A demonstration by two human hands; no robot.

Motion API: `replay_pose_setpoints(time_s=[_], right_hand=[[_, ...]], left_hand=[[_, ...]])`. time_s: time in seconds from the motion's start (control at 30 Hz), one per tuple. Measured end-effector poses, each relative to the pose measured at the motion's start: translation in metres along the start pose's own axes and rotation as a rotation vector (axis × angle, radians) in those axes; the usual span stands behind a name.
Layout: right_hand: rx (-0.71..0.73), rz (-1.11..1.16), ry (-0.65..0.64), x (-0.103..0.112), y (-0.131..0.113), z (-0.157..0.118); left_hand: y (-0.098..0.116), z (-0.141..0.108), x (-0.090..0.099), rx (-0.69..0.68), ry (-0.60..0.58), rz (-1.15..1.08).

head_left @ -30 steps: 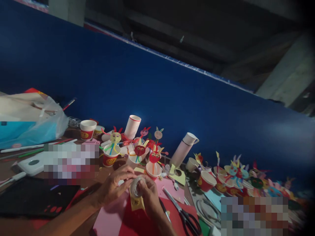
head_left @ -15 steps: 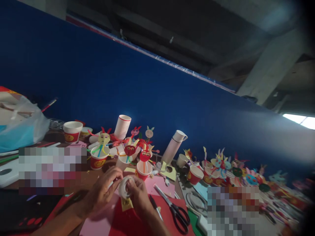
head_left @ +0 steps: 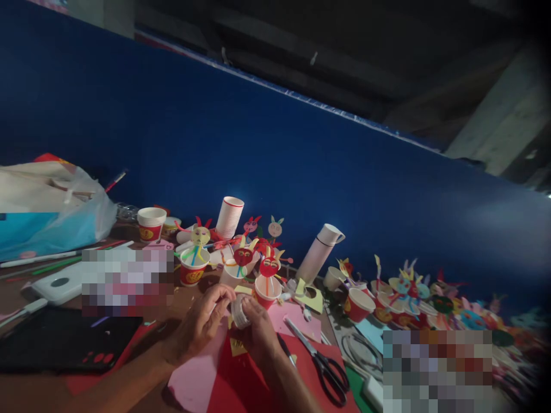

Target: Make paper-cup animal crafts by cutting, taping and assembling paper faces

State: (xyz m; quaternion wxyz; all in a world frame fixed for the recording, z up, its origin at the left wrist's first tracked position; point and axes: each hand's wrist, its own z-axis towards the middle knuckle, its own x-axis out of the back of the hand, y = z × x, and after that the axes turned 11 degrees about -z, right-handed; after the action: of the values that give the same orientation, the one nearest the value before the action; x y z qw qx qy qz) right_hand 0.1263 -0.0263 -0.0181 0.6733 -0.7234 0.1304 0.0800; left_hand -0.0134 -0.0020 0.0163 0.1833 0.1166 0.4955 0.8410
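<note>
My right hand (head_left: 261, 328) grips a whitish roll of tape (head_left: 238, 314), thumb and fingers on its ring. Close beside it, my left hand (head_left: 202, 321) has its fingertips pinched by the roll's upper left edge. Whatever is between them is too small to make out. Under the hands lie red paper (head_left: 235, 384), pink paper (head_left: 191, 373) and a small yellow piece with dark marks (head_left: 238, 346). Black-handled scissors (head_left: 329, 376) and a dark pen (head_left: 286, 347) rest right of my right hand. Just beyond stands a paper cup (head_left: 267, 293) with a red paper face figure (head_left: 269, 267).
More cups with paper figures (head_left: 200, 236) stand behind and to the right. A stacked tower of cups (head_left: 229, 218) and a pale thermos (head_left: 318, 252) are near the blue wall (head_left: 241, 132). On the left are a plastic bag (head_left: 92, 201), a white device (head_left: 60, 282) and a black sheet (head_left: 51, 341).
The view has shifted left, so things sit further right. The tape roll has turned from showing its open face to showing more of its edge. Both hands remain close together at it.
</note>
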Motion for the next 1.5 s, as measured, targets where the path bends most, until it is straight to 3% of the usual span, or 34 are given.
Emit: replay_pose_setpoints(time_s=[0.2, 0.33, 0.57, 0.73, 0.9, 1.03, 1.2, 1.33, 1.5], right_hand=[[-0.05, -0.1, 0.043, 0.004, 0.004, 0.004], [-0.008, -0.246, 0.048, 0.003, 0.001, 0.0], [0.306, -0.605, 0.122, -0.005, -0.014, -0.016], [0.594, -1.193, 0.254, -0.022, -0.015, -0.027], [0.701, -1.482, 0.362, -0.03, 0.003, -0.028], [0.753, -1.691, 0.456, -0.025, 0.011, -0.024], [0.772, -1.758, 0.303, -0.023, 0.006, -0.023], [0.791, -1.671, 0.291, -0.02, 0.001, -0.021], [0.737, -1.447, 0.278, -0.014, -0.012, -0.02]], left_hand=[[-0.005, 0.004, 0.0, 0.105, 0.075, -0.024], [-0.006, 0.007, 0.003, 0.136, 0.082, 0.022], [-0.01, 0.012, 0.012, 0.205, 0.079, 0.037], [-0.016, 0.011, 0.013, 0.266, 0.08, 0.044], [-0.025, 0.012, 0.011, 0.294, 0.098, 0.007], [-0.021, 0.016, 0.007, 0.384, 0.215, -0.135], [-0.011, 0.017, 0.004, 0.587, 0.268, -0.323], [-0.02, 0.016, 0.006, 0.579, 0.238, -0.369], [-0.03, 0.013, 0.008, 0.538, 0.153, -0.247]])
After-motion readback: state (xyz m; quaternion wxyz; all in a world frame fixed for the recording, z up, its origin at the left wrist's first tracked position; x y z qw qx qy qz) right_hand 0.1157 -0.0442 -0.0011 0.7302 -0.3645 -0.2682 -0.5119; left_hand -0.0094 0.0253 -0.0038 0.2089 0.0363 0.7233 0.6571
